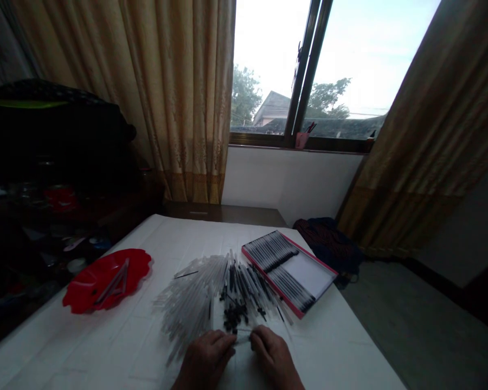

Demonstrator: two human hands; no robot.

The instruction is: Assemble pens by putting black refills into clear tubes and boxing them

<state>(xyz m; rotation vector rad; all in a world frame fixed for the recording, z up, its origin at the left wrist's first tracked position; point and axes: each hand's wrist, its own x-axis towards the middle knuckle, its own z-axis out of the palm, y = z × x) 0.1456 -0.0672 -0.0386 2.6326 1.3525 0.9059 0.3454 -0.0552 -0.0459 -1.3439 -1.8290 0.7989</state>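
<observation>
My left hand (pixel 205 357) and my right hand (pixel 274 357) meet at the near edge of a white table (pixel 106 346). Both are curled, pinching a thin clear pen tube (pixel 242 338) between their fingertips. Just beyond them lies a big heap of clear pen barrels (pixel 195 295) mixed with dark refills and small black caps (pixel 233 317). A flat red-edged box (pixel 307 273) to the right holds rows of dark pens along two sides.
A red scalloped plate (pixel 85 295) with a few pens sits at the left. Dark cluttered furniture (pixel 52 162) stands beyond it. Curtains (pixel 166 97) frame a window (pixel 309 70) ahead. A dark cloth bundle (pixel 329 241) lies on the floor past the table's right edge.
</observation>
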